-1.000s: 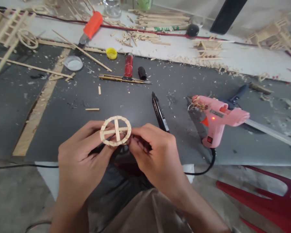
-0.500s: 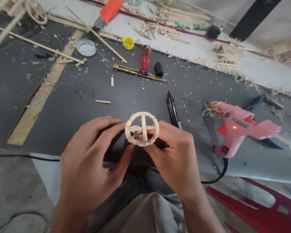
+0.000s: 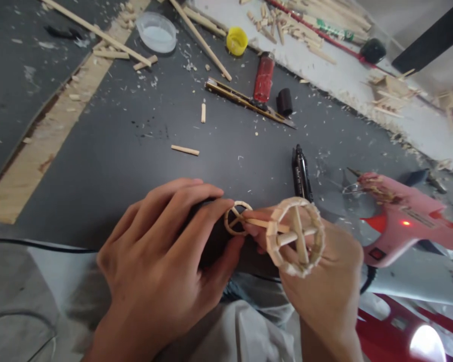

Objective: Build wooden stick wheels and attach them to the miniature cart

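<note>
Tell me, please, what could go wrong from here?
1. The glue gun has its red light on, so it may be hot, and the right hand is near it.
2. The knife lies with its blade out; a reaching hand could get cut.
3. Gripping too hard might snap the thin stick between the large wheel and the small wheel.

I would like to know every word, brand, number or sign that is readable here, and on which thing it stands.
None can be read with certainty.
Black marker: pale lettering, too small and blurred.
Pink glue gun: a label on its side, too blurred.
Green-and-white object: green marks, unreadable.
Larger wooden wheel: no writing that I can see.
</note>
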Demonstrator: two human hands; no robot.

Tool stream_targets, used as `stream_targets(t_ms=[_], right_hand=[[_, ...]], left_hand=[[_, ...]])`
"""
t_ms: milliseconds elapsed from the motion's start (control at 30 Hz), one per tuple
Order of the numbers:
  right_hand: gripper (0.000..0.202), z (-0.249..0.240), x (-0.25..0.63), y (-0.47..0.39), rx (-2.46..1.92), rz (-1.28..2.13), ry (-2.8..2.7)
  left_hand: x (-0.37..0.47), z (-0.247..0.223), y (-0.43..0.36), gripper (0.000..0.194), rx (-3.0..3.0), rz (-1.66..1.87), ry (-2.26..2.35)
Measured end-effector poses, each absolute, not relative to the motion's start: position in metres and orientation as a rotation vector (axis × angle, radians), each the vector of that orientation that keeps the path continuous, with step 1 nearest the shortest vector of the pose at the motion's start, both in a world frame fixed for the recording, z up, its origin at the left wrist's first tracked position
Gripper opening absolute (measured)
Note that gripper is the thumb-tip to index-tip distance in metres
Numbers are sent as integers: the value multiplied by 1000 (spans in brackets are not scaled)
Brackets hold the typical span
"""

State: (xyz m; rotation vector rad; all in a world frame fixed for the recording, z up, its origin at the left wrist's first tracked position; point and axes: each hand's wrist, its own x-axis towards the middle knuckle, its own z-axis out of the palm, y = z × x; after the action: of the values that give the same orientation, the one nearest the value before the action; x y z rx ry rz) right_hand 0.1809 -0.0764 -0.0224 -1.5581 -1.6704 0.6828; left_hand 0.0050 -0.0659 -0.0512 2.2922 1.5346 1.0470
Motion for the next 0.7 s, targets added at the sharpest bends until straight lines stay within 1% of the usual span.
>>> stream_targets(t_ms=[67, 267, 433, 533, 700], right_hand=[[46, -23, 181, -78, -1563, 689, -1674], [48, -26, 183, -80, -1606, 663, -1643], [43, -27, 183, -80, -1629, 632, -1670], [40, -28, 183, -81, -1623, 623, -1663], [44, -26, 182, -81, -1613, 632, -1699]], left_hand=[[5, -51, -66, 24, 2284, 1049, 1533], [5, -52, -67, 23, 2276, 1039, 1534], [4, -52, -67, 20, 2291, 1027, 1542], [4, -51, -67, 22, 2309, 1021, 1547], [4, -51, -68, 23, 2319, 1010, 1547]])
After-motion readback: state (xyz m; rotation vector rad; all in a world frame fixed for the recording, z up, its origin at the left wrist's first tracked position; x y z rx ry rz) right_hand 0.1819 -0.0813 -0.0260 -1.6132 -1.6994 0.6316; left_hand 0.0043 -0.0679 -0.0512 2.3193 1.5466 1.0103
